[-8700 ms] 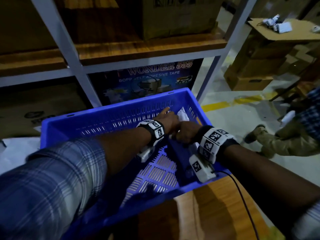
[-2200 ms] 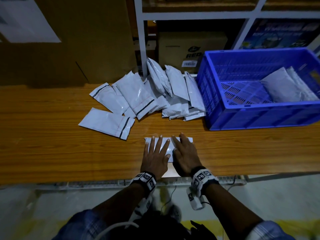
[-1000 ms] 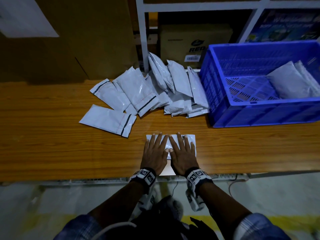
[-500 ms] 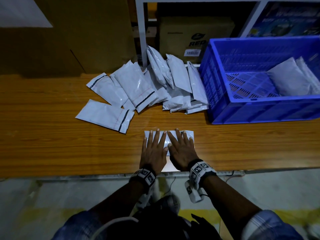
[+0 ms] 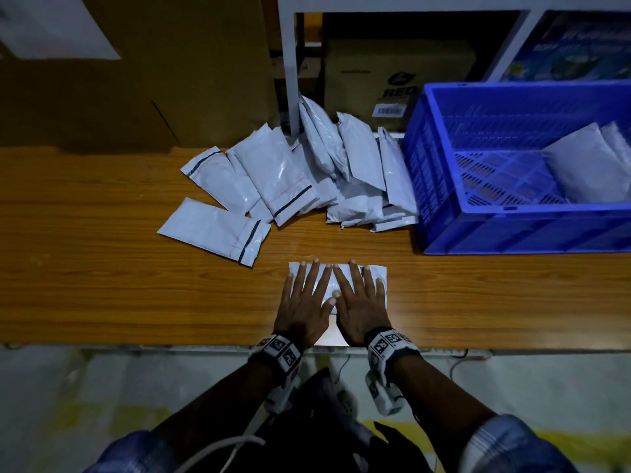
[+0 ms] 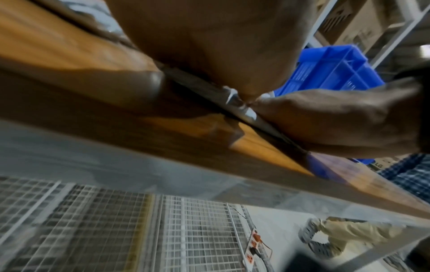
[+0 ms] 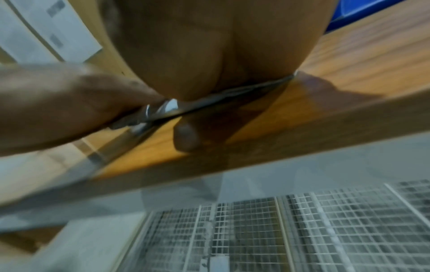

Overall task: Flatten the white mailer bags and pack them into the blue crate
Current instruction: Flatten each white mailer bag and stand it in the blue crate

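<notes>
your left hand (image 5: pixel 305 307) and right hand (image 5: pixel 358 307) lie side by side at the near edge of the bench (image 5: pixel 85 285), fingers straight and spread, both palms pressed flat on one bag (image 5: pixel 380 273). the wrist views show its thin edge squeezed between palms and wood. this looks like the flattening step, and the bag already lies quite flat under you. next you would need to curl your fingers under an edge and lift it, keeping it flat as you carry it right; the slick film may slip, so take a firm pinch. beyond your fingertips one loose bag (image 5: pixel 213 230) lies alone, and past it the pile (image 5: pixel 307 175) of puffy bags leans toward the shelf post, touching the crate (image 5: pixel 512 230) at its right side. the crate sits well right of your hands, with packed bags (image 5: pixel 587 172) leaning in its far right part and much of its floor bare.
</notes>
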`<action>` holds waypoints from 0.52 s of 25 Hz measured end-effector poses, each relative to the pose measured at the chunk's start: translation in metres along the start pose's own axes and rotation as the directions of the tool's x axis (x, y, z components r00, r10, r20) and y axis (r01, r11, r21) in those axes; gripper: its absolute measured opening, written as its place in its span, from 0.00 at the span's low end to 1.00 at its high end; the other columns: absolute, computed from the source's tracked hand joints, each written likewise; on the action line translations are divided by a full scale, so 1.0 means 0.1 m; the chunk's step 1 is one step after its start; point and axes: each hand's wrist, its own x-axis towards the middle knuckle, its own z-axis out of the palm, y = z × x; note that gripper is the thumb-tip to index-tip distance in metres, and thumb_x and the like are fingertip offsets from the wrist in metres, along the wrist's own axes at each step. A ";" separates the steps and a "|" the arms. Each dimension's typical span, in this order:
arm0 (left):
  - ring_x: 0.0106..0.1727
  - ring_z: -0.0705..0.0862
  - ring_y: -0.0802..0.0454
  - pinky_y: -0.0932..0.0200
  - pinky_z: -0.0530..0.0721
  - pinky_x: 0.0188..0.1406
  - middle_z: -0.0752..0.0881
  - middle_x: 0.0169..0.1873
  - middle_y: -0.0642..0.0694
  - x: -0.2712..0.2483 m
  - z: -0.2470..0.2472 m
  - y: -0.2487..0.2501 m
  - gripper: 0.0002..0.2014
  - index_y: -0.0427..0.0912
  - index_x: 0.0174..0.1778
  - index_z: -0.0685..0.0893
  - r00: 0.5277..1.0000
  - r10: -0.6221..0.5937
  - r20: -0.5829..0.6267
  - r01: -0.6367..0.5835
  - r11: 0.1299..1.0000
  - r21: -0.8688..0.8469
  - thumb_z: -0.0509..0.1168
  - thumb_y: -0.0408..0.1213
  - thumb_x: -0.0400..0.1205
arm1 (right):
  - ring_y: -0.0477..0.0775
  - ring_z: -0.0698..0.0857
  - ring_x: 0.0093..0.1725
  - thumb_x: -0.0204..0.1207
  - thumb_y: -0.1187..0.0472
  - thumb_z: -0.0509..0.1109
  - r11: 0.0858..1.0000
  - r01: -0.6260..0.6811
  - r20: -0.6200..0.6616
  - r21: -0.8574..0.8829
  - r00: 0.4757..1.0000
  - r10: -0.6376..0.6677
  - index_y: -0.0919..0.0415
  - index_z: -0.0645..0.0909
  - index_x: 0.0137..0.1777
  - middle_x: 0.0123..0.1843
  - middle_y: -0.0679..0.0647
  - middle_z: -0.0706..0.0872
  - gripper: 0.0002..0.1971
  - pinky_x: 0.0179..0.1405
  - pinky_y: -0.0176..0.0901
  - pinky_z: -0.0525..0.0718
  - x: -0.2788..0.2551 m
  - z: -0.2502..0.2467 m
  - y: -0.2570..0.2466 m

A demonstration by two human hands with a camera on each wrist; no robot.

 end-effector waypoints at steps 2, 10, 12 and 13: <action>0.88 0.36 0.48 0.39 0.43 0.87 0.41 0.88 0.48 0.00 -0.03 0.01 0.32 0.52 0.89 0.43 1.000 -0.031 -0.006 0.031 0.999 0.015 0.35 0.59 0.89 | 0.56 0.29 0.85 0.86 0.43 0.34 1.000 0.000 0.020 0.019 1.000 0.000 0.38 0.33 0.85 0.86 0.48 0.28 0.28 0.82 0.59 0.30 0.02 -0.03 0.00; 0.87 0.32 0.46 0.39 0.46 0.87 0.36 0.88 0.48 -0.07 0.03 0.07 0.32 0.53 0.88 0.36 0.994 -0.109 -0.004 0.109 0.994 -0.022 0.40 0.54 0.89 | 0.60 0.33 0.86 0.85 0.46 0.53 0.997 0.071 0.178 -0.007 0.982 -0.068 0.38 0.35 0.85 0.88 0.51 0.34 0.36 0.82 0.64 0.36 0.13 -0.43 0.04; 0.87 0.33 0.46 0.38 0.48 0.87 0.37 0.88 0.47 -0.08 0.04 0.07 0.32 0.52 0.88 0.37 0.994 -0.111 -0.002 0.111 0.993 -0.029 0.36 0.56 0.88 | 0.63 0.40 0.87 0.79 0.47 0.65 0.993 0.094 0.198 -0.064 0.977 -0.080 0.42 0.39 0.87 0.88 0.54 0.46 0.45 0.82 0.67 0.41 0.21 -0.59 0.01; 0.87 0.34 0.46 0.37 0.49 0.86 0.37 0.88 0.47 -0.09 0.04 0.08 0.33 0.52 0.88 0.37 0.993 -0.118 0.005 0.118 0.992 -0.035 0.35 0.56 0.87 | 0.64 0.46 0.86 0.74 0.48 0.72 0.991 0.102 0.208 -0.092 0.975 -0.081 0.45 0.43 0.87 0.87 0.56 0.54 0.49 0.83 0.69 0.45 0.26 -0.63 -0.01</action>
